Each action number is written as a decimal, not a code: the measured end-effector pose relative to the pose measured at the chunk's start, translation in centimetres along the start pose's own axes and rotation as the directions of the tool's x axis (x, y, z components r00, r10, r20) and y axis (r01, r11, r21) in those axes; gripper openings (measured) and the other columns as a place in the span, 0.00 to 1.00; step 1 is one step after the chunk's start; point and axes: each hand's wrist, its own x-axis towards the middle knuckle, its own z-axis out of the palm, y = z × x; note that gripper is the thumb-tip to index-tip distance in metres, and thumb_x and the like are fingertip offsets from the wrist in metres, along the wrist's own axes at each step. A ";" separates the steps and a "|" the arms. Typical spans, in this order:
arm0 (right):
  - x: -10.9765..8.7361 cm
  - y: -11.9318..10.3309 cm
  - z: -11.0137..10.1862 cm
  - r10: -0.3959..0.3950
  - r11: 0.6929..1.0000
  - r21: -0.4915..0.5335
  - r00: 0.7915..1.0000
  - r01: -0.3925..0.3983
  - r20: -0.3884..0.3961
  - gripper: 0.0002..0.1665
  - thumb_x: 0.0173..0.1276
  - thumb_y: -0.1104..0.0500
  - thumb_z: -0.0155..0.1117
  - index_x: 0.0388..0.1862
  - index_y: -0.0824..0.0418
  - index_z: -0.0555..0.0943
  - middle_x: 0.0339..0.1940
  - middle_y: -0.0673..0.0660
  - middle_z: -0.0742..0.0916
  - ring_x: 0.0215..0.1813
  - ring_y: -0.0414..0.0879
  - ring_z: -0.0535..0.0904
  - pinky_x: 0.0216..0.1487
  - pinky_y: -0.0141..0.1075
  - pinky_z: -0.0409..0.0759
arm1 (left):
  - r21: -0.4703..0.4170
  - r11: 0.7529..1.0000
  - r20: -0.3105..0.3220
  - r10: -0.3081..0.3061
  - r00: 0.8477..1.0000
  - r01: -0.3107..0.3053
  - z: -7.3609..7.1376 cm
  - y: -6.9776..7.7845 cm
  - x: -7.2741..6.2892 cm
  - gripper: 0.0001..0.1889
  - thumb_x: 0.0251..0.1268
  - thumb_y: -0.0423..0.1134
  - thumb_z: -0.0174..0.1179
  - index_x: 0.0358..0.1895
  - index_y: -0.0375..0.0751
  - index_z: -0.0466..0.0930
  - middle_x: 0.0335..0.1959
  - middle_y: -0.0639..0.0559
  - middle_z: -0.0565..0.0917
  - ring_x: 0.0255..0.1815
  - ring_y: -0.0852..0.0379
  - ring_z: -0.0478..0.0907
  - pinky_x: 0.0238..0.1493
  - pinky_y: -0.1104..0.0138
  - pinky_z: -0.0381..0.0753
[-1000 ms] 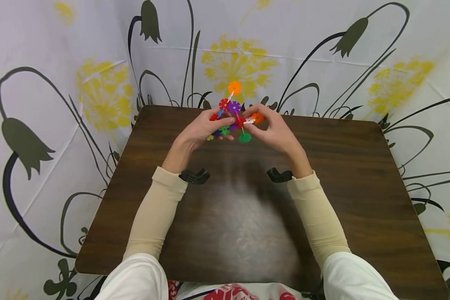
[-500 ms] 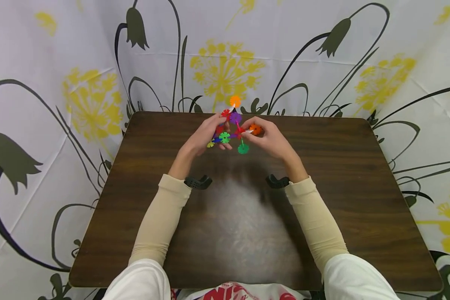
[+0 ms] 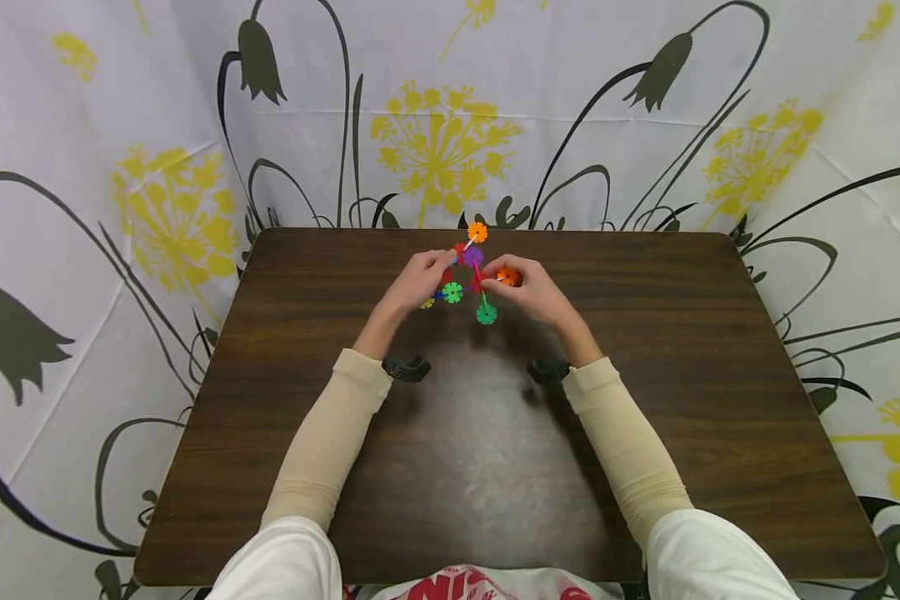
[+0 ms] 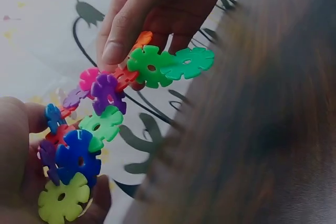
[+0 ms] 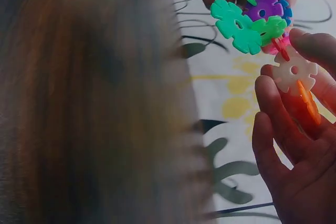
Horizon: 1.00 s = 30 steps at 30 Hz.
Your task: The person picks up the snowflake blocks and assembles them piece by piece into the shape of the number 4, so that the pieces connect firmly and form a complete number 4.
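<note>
Both hands hold one linked structure of colourful notched plastic discs above the table. My left hand (image 3: 417, 283) grips its left part, around a blue disc (image 4: 71, 150) and a yellow disc (image 4: 51, 203) in the left wrist view. With thumb and fingers my right hand (image 3: 534, 290) pinches the right branch, at a white disc (image 5: 284, 77) beside an orange disc (image 5: 308, 103). A purple disc (image 3: 468, 259) and another orange disc (image 3: 472, 238) stick up at the top. One green disc (image 3: 482, 319) hangs lowest. Fingers cover some of the discs on the left.
The dark wooden table (image 3: 480, 467) lies beneath both hands. A white curtain (image 3: 540, 50) printed with flowers hangs behind it and along the sides. Each wrist carries a black camera mount (image 3: 407, 369).
Both hands and the disc structure have come lower and nearer in the head view. The left thumb has shifted from across the discs up to the red disc near the top.
</note>
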 end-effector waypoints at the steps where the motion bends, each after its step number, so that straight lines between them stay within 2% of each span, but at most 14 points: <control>1: 0.0 0.5 0.1 0.009 1.000 0.006 1.000 -0.009 -0.004 0.13 0.76 0.53 0.74 0.52 0.58 0.88 0.47 0.60 0.88 0.41 0.52 0.78 0.41 0.34 0.78 | 0.000 1.000 -0.006 -0.002 1.000 0.002 0.2 -0.4 0.2 0.28 0.89 0.56 0.47 0.72 0.39 0.80 0.62 0.34 0.81 0.57 0.48 0.75 0.69 0.53 0.75; 2: 0.1 0.9 0.2 0.018 1.000 0.012 1.000 -0.018 -0.007 0.13 0.76 0.53 0.73 0.52 0.59 0.88 0.47 0.60 0.88 0.41 0.52 0.78 0.41 0.34 0.78 | 0.003 1.000 -0.017 0.002 1.000 -0.002 0.4 -0.7 0.4 0.27 0.89 0.55 0.47 0.72 0.38 0.80 0.63 0.33 0.81 0.56 0.47 0.76 0.68 0.54 0.76; 7: 0.5 3.0 0.6 0.050 0.999 0.008 0.999 -0.050 0.004 0.14 0.77 0.53 0.72 0.53 0.61 0.88 0.45 0.61 0.88 0.40 0.55 0.80 0.41 0.33 0.79 | -0.030 0.999 -0.062 0.019 0.998 -0.021 1.6 -2.2 1.6 0.21 0.89 0.50 0.50 0.65 0.37 0.79 0.51 0.29 0.84 0.45 0.45 0.79 0.47 0.63 0.76; 12: 0.8 4.5 0.8 0.092 0.996 -0.022 0.995 -0.091 0.036 0.15 0.79 0.53 0.70 0.54 0.61 0.88 0.43 0.60 0.88 0.39 0.56 0.84 0.42 0.33 0.81 | -0.032 0.999 -0.052 -0.004 0.999 0.003 2.2 -3.3 2.5 0.17 0.89 0.47 0.50 0.58 0.36 0.77 0.51 0.32 0.88 0.42 0.50 0.81 0.42 0.66 0.75; 17: 1.1 5.6 1.0 0.112 0.992 -0.071 0.992 -0.108 0.059 0.14 0.79 0.51 0.70 0.53 0.60 0.89 0.48 0.59 0.89 0.41 0.49 0.80 0.43 0.34 0.79 | 0.053 0.997 -0.025 -0.052 0.998 0.053 2.4 -4.0 3.0 0.16 0.88 0.47 0.50 0.56 0.36 0.79 0.53 0.37 0.88 0.40 0.51 0.77 0.43 0.62 0.73; 21: 1.5 6.0 1.4 0.113 0.989 -0.106 0.992 -0.106 0.061 0.14 0.78 0.50 0.71 0.52 0.58 0.90 0.50 0.59 0.90 0.44 0.48 0.79 0.45 0.36 0.78 | 0.122 0.989 -0.018 -0.086 0.996 0.087 2.2 -4.1 3.3 0.17 0.88 0.46 0.50 0.58 0.36 0.80 0.54 0.39 0.84 0.44 0.47 0.75 0.50 0.57 0.75; 24: 1.7 6.3 1.5 0.119 0.986 -0.126 0.992 -0.112 0.051 0.15 0.77 0.49 0.72 0.52 0.57 0.90 0.51 0.58 0.90 0.45 0.50 0.79 0.46 0.37 0.78 | 0.160 0.981 -0.016 -0.105 0.994 0.106 1.9 -3.8 3.6 0.18 0.87 0.46 0.51 0.60 0.36 0.81 0.57 0.39 0.81 0.51 0.45 0.75 0.59 0.53 0.77; 27: 1.8 6.5 1.6 0.144 0.974 -0.177 0.989 -0.138 0.025 0.16 0.78 0.45 0.71 0.52 0.55 0.90 0.53 0.57 0.91 0.51 0.52 0.81 0.62 0.46 0.72 | 0.184 0.975 -0.012 -0.121 0.993 0.121 1.8 -3.7 3.9 0.19 0.86 0.46 0.50 0.63 0.36 0.82 0.63 0.38 0.82 0.58 0.43 0.77 0.67 0.49 0.77; 30: 1.7 6.6 1.7 0.170 0.961 -0.223 0.985 -0.165 0.004 0.17 0.77 0.43 0.70 0.52 0.53 0.90 0.55 0.56 0.91 0.56 0.55 0.82 0.68 0.57 0.60 | 0.212 0.968 -0.003 -0.133 0.991 0.130 1.8 -3.7 4.1 0.21 0.86 0.46 0.50 0.66 0.36 0.82 0.68 0.38 0.81 0.65 0.41 0.77 0.73 0.47 0.75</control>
